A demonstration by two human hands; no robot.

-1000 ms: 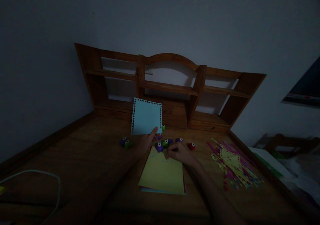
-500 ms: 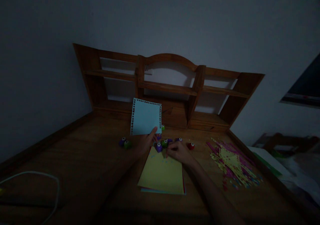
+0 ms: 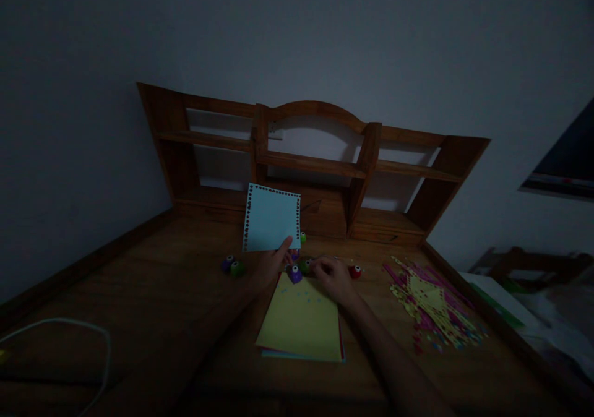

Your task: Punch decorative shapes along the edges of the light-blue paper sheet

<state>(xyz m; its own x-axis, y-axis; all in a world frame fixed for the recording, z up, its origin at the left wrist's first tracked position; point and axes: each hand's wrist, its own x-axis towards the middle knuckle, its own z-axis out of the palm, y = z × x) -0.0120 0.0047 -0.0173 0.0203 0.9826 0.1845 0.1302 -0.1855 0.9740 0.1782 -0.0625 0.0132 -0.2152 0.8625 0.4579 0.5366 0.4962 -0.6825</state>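
Observation:
My left hand (image 3: 277,261) grips a light blue sheet of paper (image 3: 273,220) by its lower right corner, thumb on the front. Small punched holes line the sheet's left, top and right edges. It is held up above the desk. Close by, my right hand (image 3: 333,275) has its fingers curled together beside a green paper punch (image 3: 305,265); anything between the fingertips is too dark to make out. A purple paper punch (image 3: 296,274) with a white eye sits between the hands. Below lies a stack of coloured paper, a yellow sheet (image 3: 299,324) on top, with tiny blue cut-outs near its upper edge.
Left of the hands are a purple punch (image 3: 228,263) and a green punch (image 3: 236,269); right, a red punch (image 3: 355,271). Punched paper strips (image 3: 431,299) and bits are heaped at the right. A wooden shelf (image 3: 310,164) backs the desk. A pale cable (image 3: 69,322) lies lower left.
My right hand has lifted slightly off the top of the yellow sheet, and its fingers have drawn in. The blue sheet stays nearly where it was in my left hand.

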